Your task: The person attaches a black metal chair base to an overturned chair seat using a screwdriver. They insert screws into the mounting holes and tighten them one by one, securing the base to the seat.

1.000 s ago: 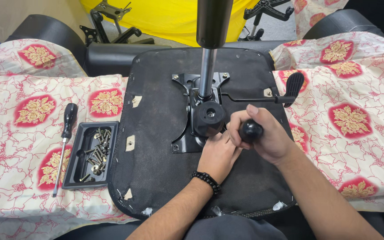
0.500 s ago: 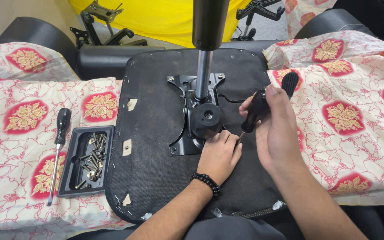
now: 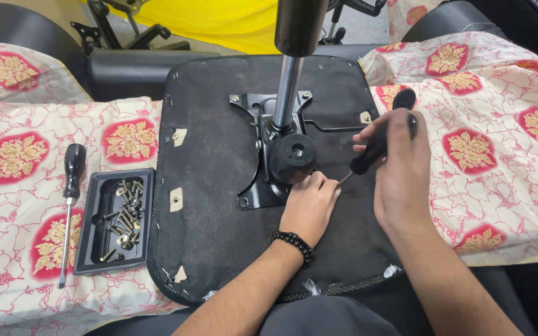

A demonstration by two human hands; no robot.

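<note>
— Two hands on the job: our right hand [image 3: 406,168] is wrapped around the black handle of a screwdriver [image 3: 378,144], and our left hand [image 3: 309,205] rests palm-down on the upturned seat base [image 3: 213,205], fingers curled against the lower right corner of the black metal mounting plate [image 3: 256,186].

— So which step would we call this?

— We judge it as seating the driver tip on a fastener at that plate corner. Our left fingertips cover the spot, so we cannot tell whether a screw sits there already.

— And what does the next move ask of us?

— Lining the tip squarely with the screw head and pressing along the shaft, we think, with the left hand steadying the spot.

— Which way does the tool point?

— Its long axis runs on a slant: handle end up and to the right, thin shaft down and to the left, tip just beside our left fingers.

— Anything else near?

— The gas cylinder column [image 3: 289,81] rises from the plate's middle. Well apart on the left, a black tray of screws [image 3: 94,249] lies on the patterned cloth [image 3: 14,155], with a second screwdriver [image 3: 70,205] just beside it.
</note>
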